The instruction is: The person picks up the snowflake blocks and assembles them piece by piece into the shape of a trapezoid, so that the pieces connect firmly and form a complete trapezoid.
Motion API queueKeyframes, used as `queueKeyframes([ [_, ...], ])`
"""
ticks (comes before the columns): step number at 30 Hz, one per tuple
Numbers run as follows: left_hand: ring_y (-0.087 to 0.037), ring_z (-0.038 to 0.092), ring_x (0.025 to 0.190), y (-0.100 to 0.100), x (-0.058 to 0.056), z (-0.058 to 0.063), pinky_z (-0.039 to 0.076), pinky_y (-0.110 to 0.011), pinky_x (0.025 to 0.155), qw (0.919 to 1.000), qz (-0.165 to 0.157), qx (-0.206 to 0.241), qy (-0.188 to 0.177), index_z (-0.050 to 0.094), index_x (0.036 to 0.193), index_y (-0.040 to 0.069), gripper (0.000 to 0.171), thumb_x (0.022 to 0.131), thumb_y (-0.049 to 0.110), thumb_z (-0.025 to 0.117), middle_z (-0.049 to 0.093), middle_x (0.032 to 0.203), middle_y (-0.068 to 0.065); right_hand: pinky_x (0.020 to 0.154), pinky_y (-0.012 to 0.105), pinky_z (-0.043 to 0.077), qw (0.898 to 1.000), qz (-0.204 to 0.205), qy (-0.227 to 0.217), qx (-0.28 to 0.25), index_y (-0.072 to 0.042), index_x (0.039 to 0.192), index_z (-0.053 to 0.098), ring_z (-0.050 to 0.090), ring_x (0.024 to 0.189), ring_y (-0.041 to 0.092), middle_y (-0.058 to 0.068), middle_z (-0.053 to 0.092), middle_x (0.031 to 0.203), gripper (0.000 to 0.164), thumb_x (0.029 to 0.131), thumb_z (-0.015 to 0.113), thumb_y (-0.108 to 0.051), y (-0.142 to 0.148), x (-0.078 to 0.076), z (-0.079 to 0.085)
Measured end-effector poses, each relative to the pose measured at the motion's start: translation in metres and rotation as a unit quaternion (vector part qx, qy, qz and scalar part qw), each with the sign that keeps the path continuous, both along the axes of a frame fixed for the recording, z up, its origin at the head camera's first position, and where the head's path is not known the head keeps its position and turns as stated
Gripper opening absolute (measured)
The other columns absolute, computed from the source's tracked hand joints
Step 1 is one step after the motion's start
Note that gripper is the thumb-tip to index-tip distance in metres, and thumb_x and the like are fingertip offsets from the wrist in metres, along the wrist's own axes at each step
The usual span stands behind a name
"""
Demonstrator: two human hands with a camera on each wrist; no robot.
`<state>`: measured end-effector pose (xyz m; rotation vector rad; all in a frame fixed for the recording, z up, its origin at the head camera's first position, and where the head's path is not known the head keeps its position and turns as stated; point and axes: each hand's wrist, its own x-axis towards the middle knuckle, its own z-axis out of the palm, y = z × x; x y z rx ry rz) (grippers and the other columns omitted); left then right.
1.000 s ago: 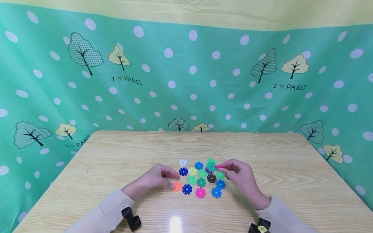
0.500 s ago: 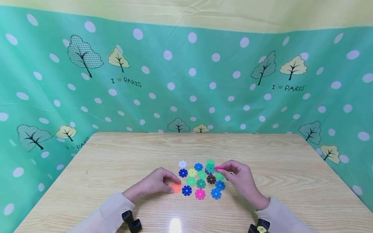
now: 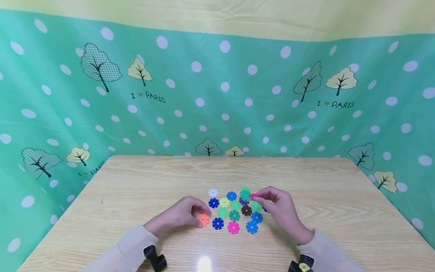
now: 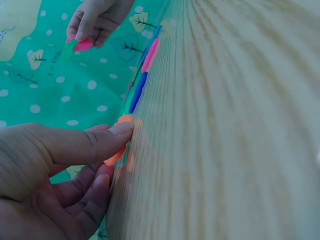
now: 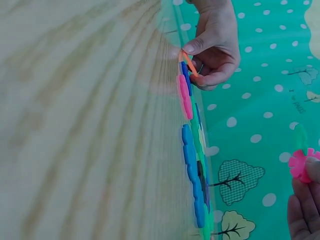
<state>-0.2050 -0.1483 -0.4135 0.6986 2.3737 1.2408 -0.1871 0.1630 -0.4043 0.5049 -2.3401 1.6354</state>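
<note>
My left hand (image 3: 185, 212) pinches an orange notched plastic disc (image 3: 204, 219) between thumb and fingers at the left of the group. In the right wrist view that orange disc (image 5: 190, 64) is tilted, one edge raised off the table. Opposite, my right hand (image 3: 281, 207) holds a pink notched disc (image 5: 300, 166) by its edge, above the table. A green notched disc (image 3: 245, 194) is joined to the pink one at an angle and sticks out to the left. Between the hands, a dark blue disc (image 3: 218, 223) and a second pink disc (image 3: 233, 227) lie flat.
Several more discs lie in loose rows on the wooden table (image 3: 153, 173), among them a white one (image 3: 213, 192), a black one (image 3: 246, 210) and a light blue one (image 3: 252, 227). A green dotted curtain (image 3: 224, 98) hangs behind the table's far edge.
My left hand has closed its thumb and fingers on the orange disc and tipped it up from the table. The right hand keeps the joined pink and green discs almost in place.
</note>
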Motion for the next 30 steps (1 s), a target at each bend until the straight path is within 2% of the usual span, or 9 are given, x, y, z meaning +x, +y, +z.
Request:
queueKeyframes([
  [6,-0.015,0.058,0.076,-0.0007,-0.0018,-0.0013,0.051,-0.022,0.064,0.9998,0.000,0.012,0.018,0.072,0.092,0.009,0.029,0.067,-0.004,0.079,0.066,0.086,0.000,0.066,0.023,0.053,1.000,-0.004,-0.002,0.001,-0.010,0.088,0.069,0.066,0.075,0.016,0.002,0.071,0.085,0.004,0.084,0.070,-0.011,-0.0002,-0.0004,0.0007],
  [15,-0.013,0.056,0.071,-0.0009,-0.0050,-0.0020,0.050,-0.021,0.058,0.9997,0.018,0.010,0.011,0.073,0.092,0.008,0.029,0.067,-0.004,0.079,0.066,0.082,0.001,0.069,0.023,0.053,1.000,-0.012,-0.011,-0.007,-0.009,0.089,0.069,0.065,0.075,0.013,0.003,0.071,0.086,0.006,0.083,0.071,-0.010,0.0002,-0.0007,0.0031],
  [21,-0.014,0.057,0.069,-0.0020,-0.0036,-0.0021,0.050,-0.022,0.057,0.9994,0.033,0.010,0.007,0.073,0.092,0.009,0.028,0.067,-0.002,0.080,0.068,0.082,0.001,0.065,0.024,0.054,1.000,-0.018,-0.021,-0.005,-0.009,0.088,0.069,0.065,0.074,0.014,0.003,0.070,0.085,0.007,0.083,0.072,-0.014,-0.0006,-0.0010,0.0053],
  [30,-0.016,0.062,0.073,0.0000,-0.0051,-0.0024,0.053,-0.026,0.065,0.9952,0.078,0.047,-0.036,0.073,0.092,0.007,0.023,0.070,0.002,0.078,0.068,0.081,-0.002,0.063,0.027,0.056,0.999,-0.017,-0.026,-0.008,-0.008,0.089,0.069,0.066,0.073,0.018,0.005,0.070,0.085,0.008,0.083,0.072,-0.013,-0.0001,-0.0015,0.0071],
])
